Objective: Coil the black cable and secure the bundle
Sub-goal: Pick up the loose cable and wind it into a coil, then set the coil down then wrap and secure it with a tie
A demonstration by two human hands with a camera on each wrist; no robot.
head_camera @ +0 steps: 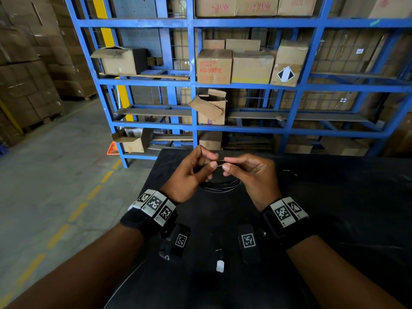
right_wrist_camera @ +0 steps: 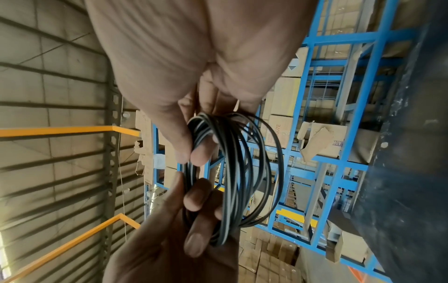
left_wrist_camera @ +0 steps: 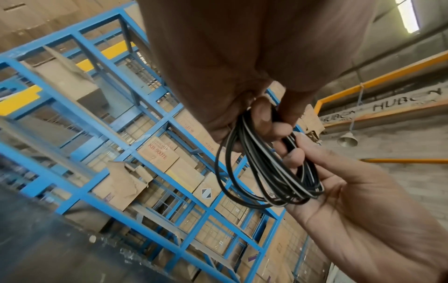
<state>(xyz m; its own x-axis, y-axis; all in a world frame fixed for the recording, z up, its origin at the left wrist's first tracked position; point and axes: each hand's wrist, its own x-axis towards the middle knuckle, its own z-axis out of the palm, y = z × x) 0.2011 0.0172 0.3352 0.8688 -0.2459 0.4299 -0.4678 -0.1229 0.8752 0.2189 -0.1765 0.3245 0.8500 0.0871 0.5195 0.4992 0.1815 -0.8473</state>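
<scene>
Nearest, at 6 o'clock of the head view: a small white tag (head_camera: 220, 265) lies on the black table (head_camera: 334, 197), between the two forearms. Both wrists carry black bands with square-coded markers (head_camera: 153, 203).

Above the table's middle, the left hand (head_camera: 189, 175) and the right hand (head_camera: 249, 172) meet fingertip to fingertip. Between them sits the black cable (head_camera: 220, 186), wound into a loose coil of several loops; some strands show a pale stripe. The coil hangs below the hands, its lower arc showing toward 6 o'clock of them. Whether that arc touches the table cannot be told.

Left hand: fingers (left_wrist_camera: 263, 113) curled, thumb and fingertips pinching the top of the coil (left_wrist_camera: 266, 172). In the left wrist view the loops drop away toward 5 o'clock, across the open palm of the right hand (left_wrist_camera: 358, 210).

Right hand: thumb and forefinger (right_wrist_camera: 184, 141) pressed together on the coil's strands (right_wrist_camera: 232, 168); the other fingers are curled behind. In the right wrist view the left hand (right_wrist_camera: 169, 239) comes up from 6 o'clock, its fingers hooked through the loops.

Beyond the table, from 10 to 2 o'clock: a blue steel rack (head_camera: 191, 85) holding cardboard cartons (head_camera: 214, 66), some torn open. At 9 o'clock: concrete floor (head_camera: 55, 175) with a dashed yellow line, and stacked cartons on pallets (head_camera: 26, 74).
</scene>
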